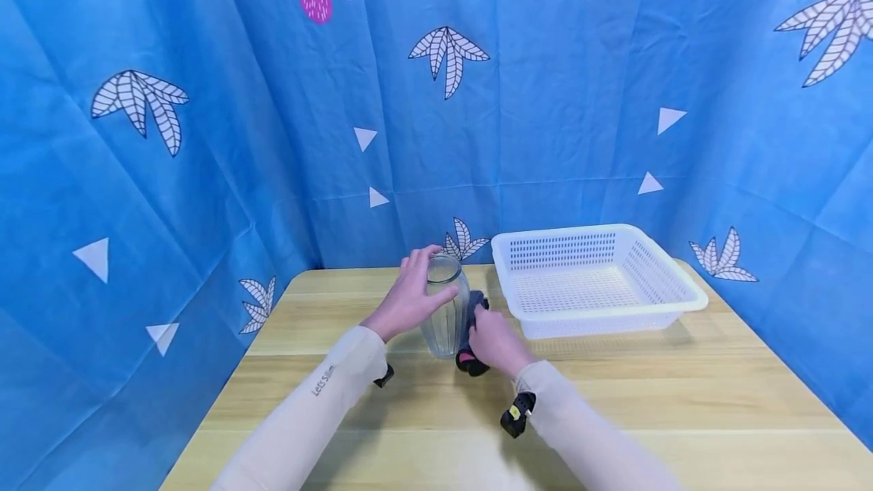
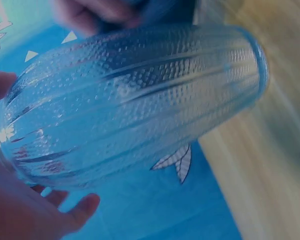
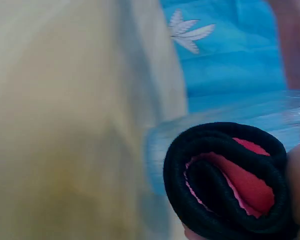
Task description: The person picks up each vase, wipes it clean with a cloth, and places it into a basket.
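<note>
My left hand (image 1: 414, 295) holds a clear ribbed glass vase (image 1: 446, 317) near its rim, thumb on one side and fingers on the other. The vase stands roughly upright in the head view, and its dimpled glass wall (image 2: 135, 100) fills much of the left wrist view. Close by on its right, my right hand (image 1: 498, 339) grips a rolled black cloth (image 3: 225, 150) with a pinkish-red inner side. The roll's end faces the right wrist camera, and part of the vase (image 3: 240, 112) shows behind it. Whether roll and vase touch, I cannot tell.
A white perforated plastic basket (image 1: 600, 324) sits on the right rear of the wooden table (image 1: 614, 392). Blue patterned curtains (image 1: 436, 142) close off the back and both sides. A black strap with a small device (image 1: 518, 414) is on the right wrist.
</note>
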### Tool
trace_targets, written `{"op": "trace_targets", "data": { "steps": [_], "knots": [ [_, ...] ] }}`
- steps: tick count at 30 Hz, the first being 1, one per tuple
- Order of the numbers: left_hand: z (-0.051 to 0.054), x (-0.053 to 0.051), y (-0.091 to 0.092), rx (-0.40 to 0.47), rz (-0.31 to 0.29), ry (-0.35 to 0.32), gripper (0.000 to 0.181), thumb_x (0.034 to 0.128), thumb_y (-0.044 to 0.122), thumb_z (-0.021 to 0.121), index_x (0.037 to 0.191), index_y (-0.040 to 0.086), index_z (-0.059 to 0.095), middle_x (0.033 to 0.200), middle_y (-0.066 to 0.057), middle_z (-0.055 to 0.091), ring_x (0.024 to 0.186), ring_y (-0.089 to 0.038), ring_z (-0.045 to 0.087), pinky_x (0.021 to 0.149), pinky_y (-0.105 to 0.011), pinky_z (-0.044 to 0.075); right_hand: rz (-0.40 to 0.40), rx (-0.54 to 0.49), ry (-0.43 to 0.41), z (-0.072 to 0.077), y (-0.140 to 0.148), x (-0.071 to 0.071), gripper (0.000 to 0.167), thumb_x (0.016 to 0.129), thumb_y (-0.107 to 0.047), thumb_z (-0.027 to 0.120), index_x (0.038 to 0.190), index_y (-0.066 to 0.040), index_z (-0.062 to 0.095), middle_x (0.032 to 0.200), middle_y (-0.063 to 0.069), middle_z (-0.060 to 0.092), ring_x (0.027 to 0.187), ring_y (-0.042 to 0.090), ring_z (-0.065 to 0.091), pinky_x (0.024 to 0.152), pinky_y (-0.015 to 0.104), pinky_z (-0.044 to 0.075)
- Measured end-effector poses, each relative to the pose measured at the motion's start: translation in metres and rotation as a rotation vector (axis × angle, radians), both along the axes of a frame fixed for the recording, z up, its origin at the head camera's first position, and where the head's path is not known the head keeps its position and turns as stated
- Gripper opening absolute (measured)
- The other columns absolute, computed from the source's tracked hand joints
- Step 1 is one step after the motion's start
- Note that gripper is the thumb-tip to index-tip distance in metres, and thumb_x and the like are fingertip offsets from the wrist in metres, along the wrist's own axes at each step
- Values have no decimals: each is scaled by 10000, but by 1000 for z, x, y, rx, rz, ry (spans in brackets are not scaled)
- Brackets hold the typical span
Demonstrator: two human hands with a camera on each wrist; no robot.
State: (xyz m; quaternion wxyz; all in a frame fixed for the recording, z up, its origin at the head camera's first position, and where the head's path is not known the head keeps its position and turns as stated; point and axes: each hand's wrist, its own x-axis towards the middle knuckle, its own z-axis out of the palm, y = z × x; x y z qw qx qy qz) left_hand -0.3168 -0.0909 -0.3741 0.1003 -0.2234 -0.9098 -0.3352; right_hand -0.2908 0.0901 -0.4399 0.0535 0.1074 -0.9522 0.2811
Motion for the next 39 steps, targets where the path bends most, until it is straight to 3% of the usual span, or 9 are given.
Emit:
{"op": "trace_targets", "data": {
  "steps": [4,8,13,19,23,26,29,33,39],
  "knots": [
    [4,1,0,-85,27,47,802,917,526,656,1559,221,284,1512,-23,398,1376,-219,332,1137,-514,353,33,-15,-60,-17,0,-2,397,945,-88,599,1275,131,562,1068,262,690,825,243,664,755,425,568],
    [6,3,0,-78,39,24,818,902,536,670,1556,215,298,1470,-48,384,1318,-217,356,1084,-509,414,36,-61,-67,-15,3,-2,350,943,-74,594,1247,99,585,1082,257,686,871,267,665,799,450,561],
    [7,5,-1,-16,41,7,838,880,475,740,1540,188,311,1464,-78,413,1322,-225,408,1088,-482,424,33,-62,9,14,7,10,362,960,-73,577,1290,74,558,1001,233,690,838,278,683,743,431,575],
    [15,6,2,45,-15,-16,839,869,314,771,1548,164,302,1492,-118,423,1372,-279,441,1101,-495,420,26,-48,237,63,8,22,521,959,-56,573,1465,-17,457,992,197,664,848,303,676,744,457,578],
    [12,6,4,59,-28,-38,862,826,243,753,1551,159,295,1489,-142,411,1370,-283,427,1113,-497,402,49,-1,316,75,5,22,555,954,-39,558,1490,3,423,1045,240,652,919,355,675,810,492,568],
    [9,5,7,57,-19,-30,865,802,238,734,1545,155,299,1475,-129,410,1352,-284,424,1105,-484,403,47,24,280,71,2,18,526,955,-36,550,1459,68,437,1056,266,649,937,364,676,825,488,568],
    [8,6,8,72,-7,-18,864,785,241,732,1535,147,315,1457,-103,420,1338,-283,429,1096,-480,408,30,4,181,60,2,12,445,955,-35,550,1372,111,499,1043,275,659,918,353,684,804,472,573],
    [7,8,9,87,-5,-12,849,785,247,726,1527,137,327,1457,-96,420,1335,-273,427,1101,-484,404,6,-4,54,38,1,4,362,948,-45,547,1266,127,554,1048,288,681,908,353,698,804,466,575],
    [4,7,8,50,35,35,780,849,357,708,1509,138,355,1446,-74,433,1328,-277,439,1084,-479,423,47,46,-34,0,-3,-1,192,917,-54,569,1041,82,625,898,193,680,743,249,642,701,425,552]
  ]
}}
